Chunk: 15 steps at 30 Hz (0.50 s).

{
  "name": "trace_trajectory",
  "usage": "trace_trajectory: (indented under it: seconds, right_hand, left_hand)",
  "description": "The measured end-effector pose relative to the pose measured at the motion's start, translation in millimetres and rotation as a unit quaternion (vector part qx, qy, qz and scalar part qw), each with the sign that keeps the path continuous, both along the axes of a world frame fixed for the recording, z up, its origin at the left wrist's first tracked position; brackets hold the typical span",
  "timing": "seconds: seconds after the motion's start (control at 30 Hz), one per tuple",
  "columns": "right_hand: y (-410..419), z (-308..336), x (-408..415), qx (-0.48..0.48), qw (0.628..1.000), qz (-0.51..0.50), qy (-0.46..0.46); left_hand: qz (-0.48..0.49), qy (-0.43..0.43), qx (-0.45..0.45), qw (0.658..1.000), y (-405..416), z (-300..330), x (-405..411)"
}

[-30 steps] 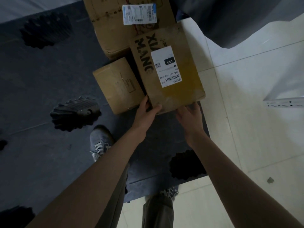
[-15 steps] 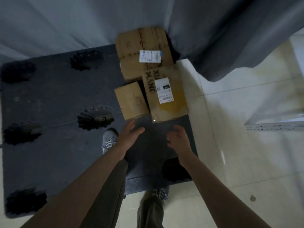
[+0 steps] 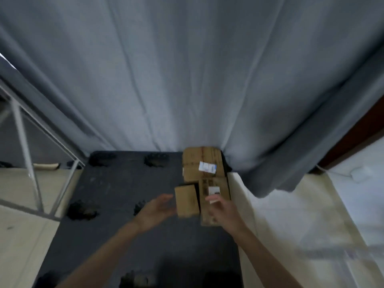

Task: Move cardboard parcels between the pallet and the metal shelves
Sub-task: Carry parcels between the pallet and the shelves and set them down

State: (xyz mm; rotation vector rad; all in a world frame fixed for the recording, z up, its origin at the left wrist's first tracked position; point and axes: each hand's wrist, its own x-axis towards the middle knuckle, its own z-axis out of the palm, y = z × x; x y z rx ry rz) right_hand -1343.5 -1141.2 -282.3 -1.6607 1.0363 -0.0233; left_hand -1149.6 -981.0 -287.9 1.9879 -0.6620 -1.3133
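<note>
— Grey curtain (image 3: 187, 69) hangs behind a dark pallet (image 3: 116, 194); how far along?

— Three boxes sit at its far right corner: large box (image 3: 202, 163), long box (image 3: 216, 186), small box (image 3: 186, 201). None shelved, I judge.

— Hands?

— Left hand (image 3: 154, 210) and right hand (image 3: 225, 210) hover released, blurred, grasping nothing. Shelf frame (image 3: 27, 154) stands left.

— Looks?

— Brown cardboard, white labels.

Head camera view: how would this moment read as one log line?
left hand open | right hand open | three boxes on pallet | nothing held
</note>
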Motion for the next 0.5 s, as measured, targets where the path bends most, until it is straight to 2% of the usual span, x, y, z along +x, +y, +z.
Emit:
trace_trajectory:
  seconds: [0.27,0.5]
  right_hand:
    - [121,87,102,-0.032,0.991,0.128,0.02]
    - [303,146,236,-0.054,0.968,0.246,0.011]
  left_hand:
    - [0.009,-0.092,-0.024,0.995,126,77,80]
    - [0.064,-0.202,-0.022,0.977,336,150,173]
